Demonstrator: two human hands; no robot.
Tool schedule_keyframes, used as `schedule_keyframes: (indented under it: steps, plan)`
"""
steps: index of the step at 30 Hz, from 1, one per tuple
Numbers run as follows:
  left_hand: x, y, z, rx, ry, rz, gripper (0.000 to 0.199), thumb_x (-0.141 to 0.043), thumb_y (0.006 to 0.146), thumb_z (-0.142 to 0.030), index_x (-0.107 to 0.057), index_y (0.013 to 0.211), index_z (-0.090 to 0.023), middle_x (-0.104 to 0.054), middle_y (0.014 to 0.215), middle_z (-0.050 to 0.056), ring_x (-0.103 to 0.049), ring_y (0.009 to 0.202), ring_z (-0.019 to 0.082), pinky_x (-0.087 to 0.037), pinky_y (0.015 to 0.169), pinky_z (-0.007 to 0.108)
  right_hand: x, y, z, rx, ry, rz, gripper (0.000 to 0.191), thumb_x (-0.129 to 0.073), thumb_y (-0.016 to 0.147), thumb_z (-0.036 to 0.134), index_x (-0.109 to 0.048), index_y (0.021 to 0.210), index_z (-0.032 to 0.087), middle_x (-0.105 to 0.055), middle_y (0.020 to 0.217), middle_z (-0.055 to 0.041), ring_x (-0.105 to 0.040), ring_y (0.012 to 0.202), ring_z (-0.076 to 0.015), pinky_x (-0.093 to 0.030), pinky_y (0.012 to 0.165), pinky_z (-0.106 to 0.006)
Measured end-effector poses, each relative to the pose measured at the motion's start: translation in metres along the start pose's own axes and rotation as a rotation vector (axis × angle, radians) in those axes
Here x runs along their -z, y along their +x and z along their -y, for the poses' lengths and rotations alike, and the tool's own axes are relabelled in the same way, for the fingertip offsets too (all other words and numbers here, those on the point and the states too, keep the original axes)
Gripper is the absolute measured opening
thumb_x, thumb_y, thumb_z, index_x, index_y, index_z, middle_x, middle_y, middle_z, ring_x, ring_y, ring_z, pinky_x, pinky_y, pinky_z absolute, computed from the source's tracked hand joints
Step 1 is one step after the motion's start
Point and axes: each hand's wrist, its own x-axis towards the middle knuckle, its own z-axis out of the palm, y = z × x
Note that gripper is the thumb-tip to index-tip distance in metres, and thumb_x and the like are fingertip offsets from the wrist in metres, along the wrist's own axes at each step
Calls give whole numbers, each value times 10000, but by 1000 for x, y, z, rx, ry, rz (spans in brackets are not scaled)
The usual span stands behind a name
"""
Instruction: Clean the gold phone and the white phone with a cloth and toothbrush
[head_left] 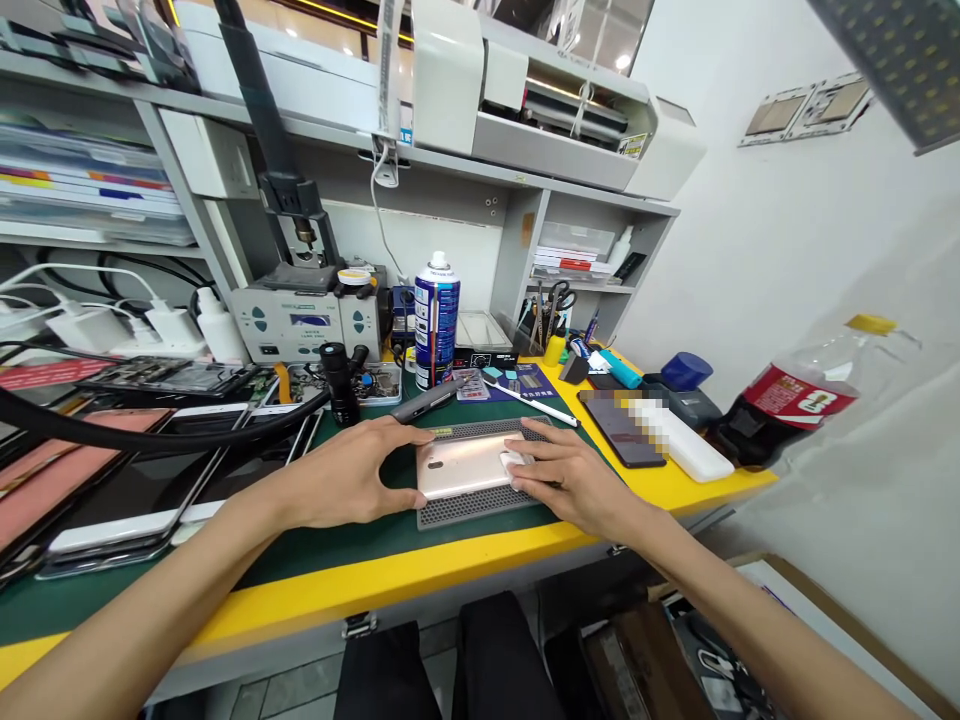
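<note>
A gold smartphone (465, 465) lies back side up on a grey perforated mat (472, 510), its camera cut-out towards the left end. My left hand (352, 470) grips that left end, thumb at the near corner and fingers at the far one. Over the right end, my right hand (574, 475) pinches a small white piece (514, 462), perhaps a cloth or wipe, and presses it against the phone's back. Its exact shape is partly covered by my fingers. Just behind the mat are a grey pen-like tool (427, 400) and a white stick-like tool (532, 402).
A blue spray can (436, 320) and a black flashlight (340, 385) stand behind. Several phones (142, 480) lie on the left. A dark phone (621, 428) and a tilted cola bottle (795, 395) are on the right. A rework station (307, 325) sits under the shelf.
</note>
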Motion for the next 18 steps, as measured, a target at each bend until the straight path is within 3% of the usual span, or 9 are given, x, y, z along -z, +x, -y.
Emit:
schedule_keyframes:
  steps: [3, 11, 18]
  plan:
    - [1, -1, 0, -19, 14, -11, 688, -672, 754, -563, -557, 1364, -266, -622, 1336, 57, -589, 1198, 320, -487, 969, 374, -4, 11, 9, 20, 23, 15, 245, -636, 935, 310, -733, 1160, 320, -635, 1340, -14, -414, 1399, -319, -425, 1086, -528]
    - [0, -5, 6, -82, 39, -15, 554, -548, 822, -266, -531, 1375, -232, -619, 1299, 62, -601, 1175, 255, -462, 1008, 336, -14, 34, 27, 75, 61, 66, 242, -629, 937, 352, -735, 1152, 315, -626, 1355, -8, -400, 1407, -312, -436, 1053, -504]
    - [0, -5, 6, -117, 50, -14, 574, -528, 801, -195, -529, 1374, -173, -625, 1297, 95, -587, 1192, 256, -458, 1021, 347, -22, 45, 39, 117, 45, 56, 219, -631, 938, 341, -750, 1120, 311, -643, 1335, -5, -425, 1392, -309, -418, 1063, -496]
